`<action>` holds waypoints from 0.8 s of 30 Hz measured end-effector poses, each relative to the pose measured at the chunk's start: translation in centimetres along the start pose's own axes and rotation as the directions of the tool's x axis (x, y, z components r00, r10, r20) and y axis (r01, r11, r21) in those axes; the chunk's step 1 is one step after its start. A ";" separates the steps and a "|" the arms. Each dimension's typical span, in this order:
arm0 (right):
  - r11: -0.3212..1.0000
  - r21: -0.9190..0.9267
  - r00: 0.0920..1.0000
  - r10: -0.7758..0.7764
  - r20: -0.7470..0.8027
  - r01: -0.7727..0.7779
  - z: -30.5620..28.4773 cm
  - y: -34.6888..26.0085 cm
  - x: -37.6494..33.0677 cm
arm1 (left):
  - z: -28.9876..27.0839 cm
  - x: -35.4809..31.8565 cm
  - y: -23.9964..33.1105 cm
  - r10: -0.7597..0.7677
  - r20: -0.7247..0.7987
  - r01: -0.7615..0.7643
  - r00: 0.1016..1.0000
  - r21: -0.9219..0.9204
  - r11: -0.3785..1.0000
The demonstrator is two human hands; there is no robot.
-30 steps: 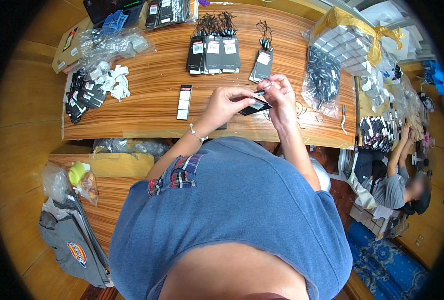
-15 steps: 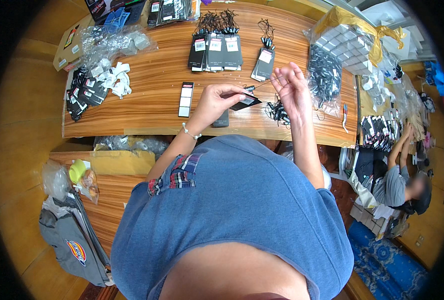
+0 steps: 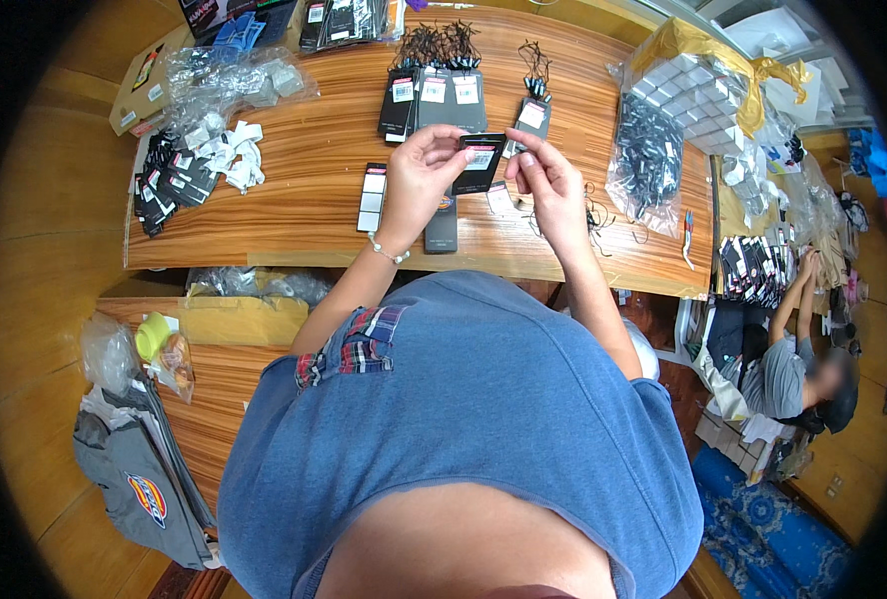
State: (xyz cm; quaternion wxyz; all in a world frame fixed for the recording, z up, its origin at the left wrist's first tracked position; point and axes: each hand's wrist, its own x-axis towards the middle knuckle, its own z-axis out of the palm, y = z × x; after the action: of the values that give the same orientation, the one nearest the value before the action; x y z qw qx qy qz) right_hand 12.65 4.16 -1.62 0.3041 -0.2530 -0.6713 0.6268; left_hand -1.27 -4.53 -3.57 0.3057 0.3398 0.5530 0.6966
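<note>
Near the right hand (image 3: 556,192), a bag (image 3: 660,221) holds black cords (image 3: 647,145).

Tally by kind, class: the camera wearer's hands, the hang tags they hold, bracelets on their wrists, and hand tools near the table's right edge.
Left hand and right hand: 2
Black hang tag: 1
Beaded bracelet: 1
Slim hand tool: 1
Total: 5

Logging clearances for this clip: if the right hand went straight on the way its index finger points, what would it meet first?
Most likely the black tag held in the left hand. The right hand has its index fingertip at the tag's upper right corner, though depth leaves contact unclear.
</note>
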 end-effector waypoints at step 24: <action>0.976 -0.083 0.969 -0.211 -0.126 0.202 2.8 1.7 1.0 | 0.6 -0.2 0.5 -0.008 0.034 0.007 0.999 0.027 1.000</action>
State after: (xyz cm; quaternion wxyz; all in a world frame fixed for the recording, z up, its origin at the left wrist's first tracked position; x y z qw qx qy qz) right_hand 9.84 3.05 -3.33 0.4034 -0.2337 -0.6933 0.5496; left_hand -0.69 -4.48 -3.04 0.3131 0.3535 0.5582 0.6822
